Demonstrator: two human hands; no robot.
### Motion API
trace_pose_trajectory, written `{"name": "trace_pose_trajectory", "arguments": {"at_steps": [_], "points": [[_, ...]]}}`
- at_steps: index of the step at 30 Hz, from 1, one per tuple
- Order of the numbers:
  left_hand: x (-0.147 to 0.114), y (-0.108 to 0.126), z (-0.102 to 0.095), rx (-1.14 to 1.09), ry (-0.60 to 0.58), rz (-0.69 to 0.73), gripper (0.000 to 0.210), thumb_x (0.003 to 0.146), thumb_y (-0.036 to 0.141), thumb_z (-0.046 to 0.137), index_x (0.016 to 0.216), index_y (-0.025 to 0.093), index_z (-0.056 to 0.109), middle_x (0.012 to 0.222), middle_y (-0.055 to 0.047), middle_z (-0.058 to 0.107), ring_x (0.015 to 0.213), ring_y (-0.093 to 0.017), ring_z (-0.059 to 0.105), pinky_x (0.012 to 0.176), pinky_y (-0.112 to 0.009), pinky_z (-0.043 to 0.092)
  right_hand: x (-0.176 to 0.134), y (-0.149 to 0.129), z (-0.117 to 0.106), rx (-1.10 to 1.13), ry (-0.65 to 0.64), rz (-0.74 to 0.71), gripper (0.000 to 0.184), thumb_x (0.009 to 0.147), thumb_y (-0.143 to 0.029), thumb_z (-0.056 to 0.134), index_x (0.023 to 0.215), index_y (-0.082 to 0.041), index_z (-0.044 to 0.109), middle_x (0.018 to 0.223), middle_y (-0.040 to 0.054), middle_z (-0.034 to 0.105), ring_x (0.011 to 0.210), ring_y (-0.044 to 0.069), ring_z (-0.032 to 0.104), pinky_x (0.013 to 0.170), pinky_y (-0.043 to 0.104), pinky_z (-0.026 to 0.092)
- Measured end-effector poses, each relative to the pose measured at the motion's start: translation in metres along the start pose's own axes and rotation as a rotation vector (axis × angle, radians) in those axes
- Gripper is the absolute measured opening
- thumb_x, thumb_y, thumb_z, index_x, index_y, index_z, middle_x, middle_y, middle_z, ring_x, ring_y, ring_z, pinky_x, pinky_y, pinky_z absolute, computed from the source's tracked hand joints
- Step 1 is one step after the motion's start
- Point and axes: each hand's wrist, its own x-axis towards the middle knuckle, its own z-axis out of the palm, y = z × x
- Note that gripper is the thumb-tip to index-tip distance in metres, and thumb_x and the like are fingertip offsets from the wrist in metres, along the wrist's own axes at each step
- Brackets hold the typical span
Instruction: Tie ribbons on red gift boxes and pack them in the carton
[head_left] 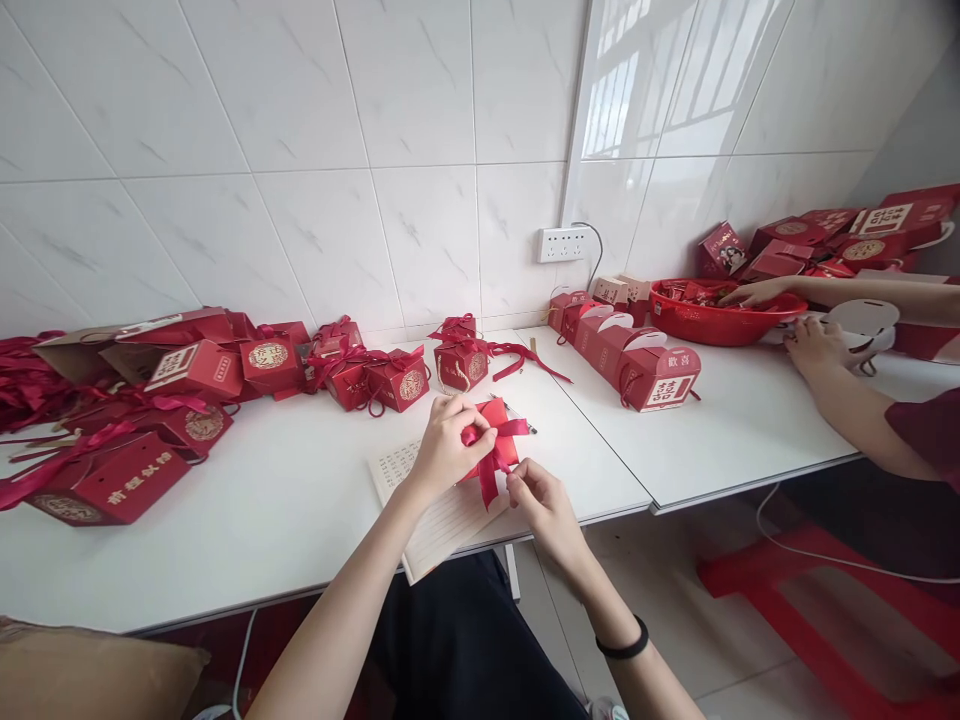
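In front of me a dark red ribbon (pixel 489 482) is looped into a bow over a small red box (pixel 493 410). My left hand (pixel 448 445) pinches the bow's left loop, with thumb and fingers pressed together over the box. At the lower right, my right hand (pixel 541 500) closes its fingertips on a ribbon end. Beneath both hands lies an open notebook (pixel 442 535) with lined pages, partly jutting past the table's front edge. A pen (pixel 531 428) shows just behind the box.
Several red gift boxes (pixel 409 385) with ribbons stand along the wall and at left. A row of handled boxes (pixel 637 365) is on the right. Beyond, a co-worker's hand (pixel 750 292) reaches into a red basin (pixel 720 325). A red stool (pixel 817 600) stands below.
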Motion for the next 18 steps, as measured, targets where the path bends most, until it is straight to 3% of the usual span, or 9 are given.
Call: {"name": "trace_pose_trajectory", "arguments": {"at_steps": [12,18], "points": [[0.0008,-0.0027,0.0001,-0.002,-0.011,0.016,0.011,0.077,0.019,0.062,0.067,0.02,0.059,0.079,-0.001,0.052,0.09,-0.019,0.049,0.085,-0.035,0.045,-0.0023,-0.0015,0.0059,-0.025,0.032,-0.004,0.026,0.081,-0.038,0.045,0.064,-0.02,0.037,0.063,-0.0019,0.043,0.061,0.013,0.04,0.058,0.024,0.032],[-0.0009,-0.001,0.001,-0.037,0.017,-0.022,0.01,0.073,0.014,0.063,0.08,0.019,0.057,0.09,-0.003,0.049,0.092,-0.018,0.052,0.084,-0.033,0.047,-0.0053,-0.0037,0.0091,-0.011,0.039,0.006,0.025,0.08,-0.037,0.044,0.063,-0.019,0.037,0.063,-0.0017,0.044,0.062,0.013,0.04,0.059,0.024,0.032]]}}
